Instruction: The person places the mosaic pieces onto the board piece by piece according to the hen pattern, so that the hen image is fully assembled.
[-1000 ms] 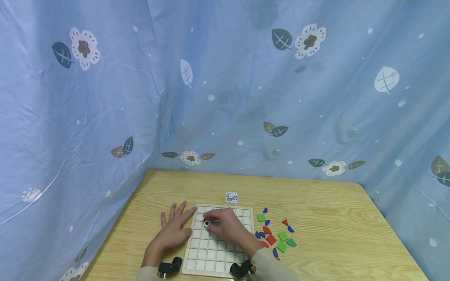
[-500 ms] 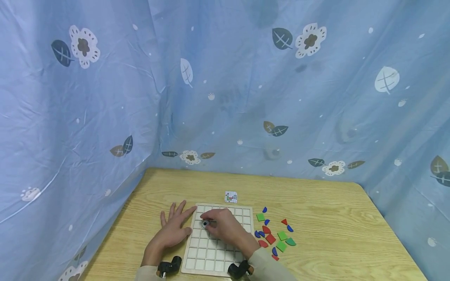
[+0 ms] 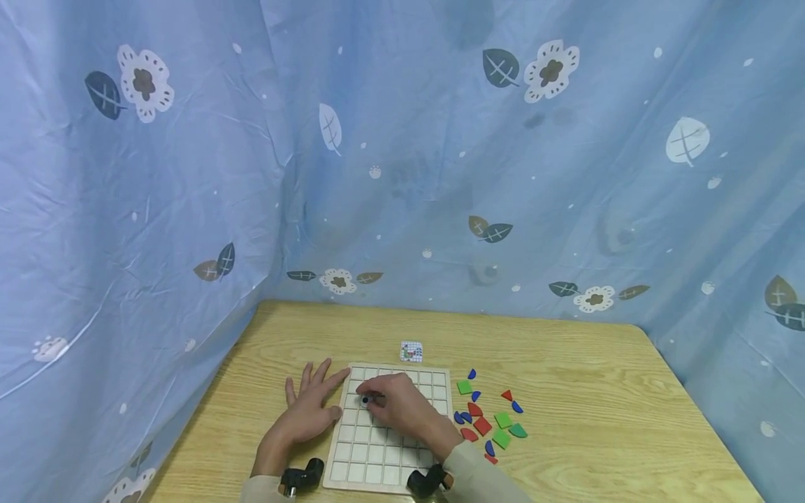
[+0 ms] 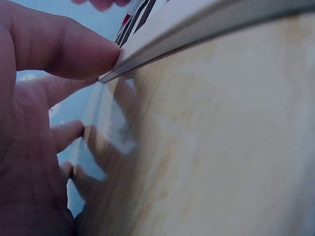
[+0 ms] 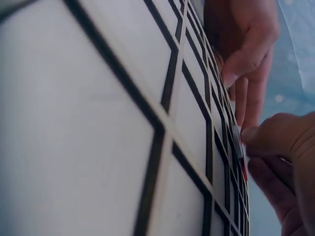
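Observation:
A pale wooden grid board (image 3: 336, 467) lies on the table. My left hand (image 3: 305, 413) is spread on the tabletop at its left side; in the left wrist view the thumb (image 4: 74, 49) touches the board's edge. Over the upper left cells, my right hand (image 3: 402, 407) pinches a small white piece with a black dot (image 3: 365, 400) between thumb and fingers. In the right wrist view the white piece (image 5: 237, 141) sits at the grid, thin and edge-on. Right by it a bit of red (image 5: 244, 169) shows under the fingers, its shape mostly hidden.
Right of the board lie loose flat pieces: several blue half-rounds (image 3: 517, 406), green squares (image 3: 501, 439), a red square (image 3: 482, 426), a red triangle (image 3: 506, 395) and a green quarter-round (image 3: 518, 430). A small patterned card (image 3: 411, 351) lies behind the board. Blue curtains (image 3: 402, 154) surround the table.
My right hand has shifted slightly left and its fingers have come down closer around the white piece, now covering the red bit beside it in the head view. My left hand stays in place.

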`<action>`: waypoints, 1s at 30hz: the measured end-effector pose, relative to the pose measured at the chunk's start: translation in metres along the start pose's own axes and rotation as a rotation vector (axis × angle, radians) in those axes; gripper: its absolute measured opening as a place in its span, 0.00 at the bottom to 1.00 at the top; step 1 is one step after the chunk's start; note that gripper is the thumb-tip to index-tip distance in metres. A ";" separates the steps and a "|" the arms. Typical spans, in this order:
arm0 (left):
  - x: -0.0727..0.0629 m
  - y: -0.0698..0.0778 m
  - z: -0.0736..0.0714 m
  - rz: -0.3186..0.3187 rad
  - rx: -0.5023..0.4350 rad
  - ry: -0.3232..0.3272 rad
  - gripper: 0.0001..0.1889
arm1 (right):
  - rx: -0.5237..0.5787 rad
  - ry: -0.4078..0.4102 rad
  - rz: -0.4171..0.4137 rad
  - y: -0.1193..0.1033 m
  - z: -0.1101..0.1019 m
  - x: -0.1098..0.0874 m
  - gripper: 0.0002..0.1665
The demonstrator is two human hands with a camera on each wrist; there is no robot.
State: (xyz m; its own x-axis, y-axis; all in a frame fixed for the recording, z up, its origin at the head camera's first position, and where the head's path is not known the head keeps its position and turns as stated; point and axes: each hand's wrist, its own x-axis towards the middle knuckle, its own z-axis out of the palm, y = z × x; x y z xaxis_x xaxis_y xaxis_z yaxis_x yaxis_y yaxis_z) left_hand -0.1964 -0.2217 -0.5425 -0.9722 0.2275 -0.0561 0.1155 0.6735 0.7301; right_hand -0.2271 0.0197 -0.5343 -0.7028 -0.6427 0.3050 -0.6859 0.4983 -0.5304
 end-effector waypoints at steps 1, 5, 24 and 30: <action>0.000 0.000 0.000 -0.001 -0.001 -0.001 0.39 | 0.016 0.009 -0.006 0.000 -0.002 -0.002 0.16; -0.001 0.000 0.001 -0.009 0.002 -0.005 0.39 | 0.136 0.046 0.021 -0.001 -0.017 -0.017 0.17; -0.001 -0.001 -0.002 -0.004 -0.003 -0.017 0.40 | 0.475 0.276 0.524 0.021 -0.101 -0.186 0.22; -0.001 0.001 -0.002 -0.006 0.000 -0.015 0.40 | 0.474 0.323 0.696 0.024 -0.111 -0.218 0.24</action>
State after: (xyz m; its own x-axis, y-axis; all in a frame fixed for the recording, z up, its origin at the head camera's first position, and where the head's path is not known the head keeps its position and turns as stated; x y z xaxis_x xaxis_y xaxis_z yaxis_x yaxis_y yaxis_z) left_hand -0.1959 -0.2226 -0.5409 -0.9696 0.2341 -0.0709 0.1096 0.6749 0.7297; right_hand -0.1110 0.2366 -0.5257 -0.9978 -0.0550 -0.0372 0.0139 0.3749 -0.9270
